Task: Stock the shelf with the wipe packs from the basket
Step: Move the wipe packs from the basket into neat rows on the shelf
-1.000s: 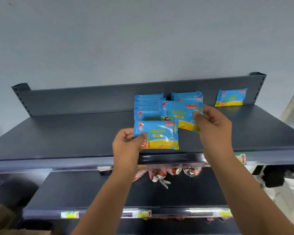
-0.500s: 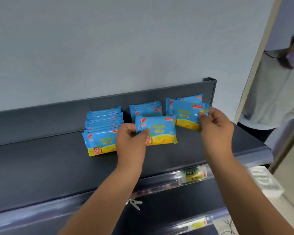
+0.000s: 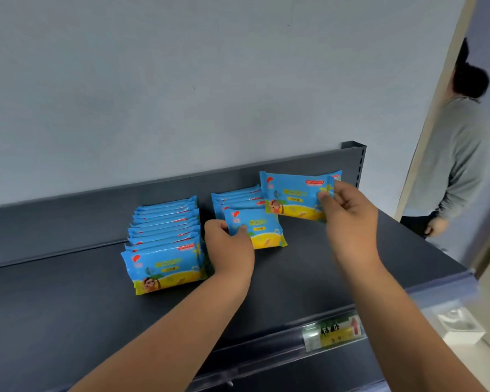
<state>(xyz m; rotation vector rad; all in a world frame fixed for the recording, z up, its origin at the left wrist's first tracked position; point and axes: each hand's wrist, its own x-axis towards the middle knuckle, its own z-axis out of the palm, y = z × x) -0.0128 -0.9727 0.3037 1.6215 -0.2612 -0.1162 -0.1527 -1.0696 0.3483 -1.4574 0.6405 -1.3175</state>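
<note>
Both loose wipe packs have their long axis along the back edge of the shelf (image 3: 68, 306), printed faces toward its front edge. The left hand (image 3: 229, 250) grips the left end of the lower pack (image 3: 262, 229), fingers and thumb curled round it, at the front of the short row (image 3: 238, 197). The right hand (image 3: 348, 213) pinches the right end of the raised pack (image 3: 292, 196), near the shelf's back right corner. A fuller row (image 3: 164, 239) stands further left.
</note>
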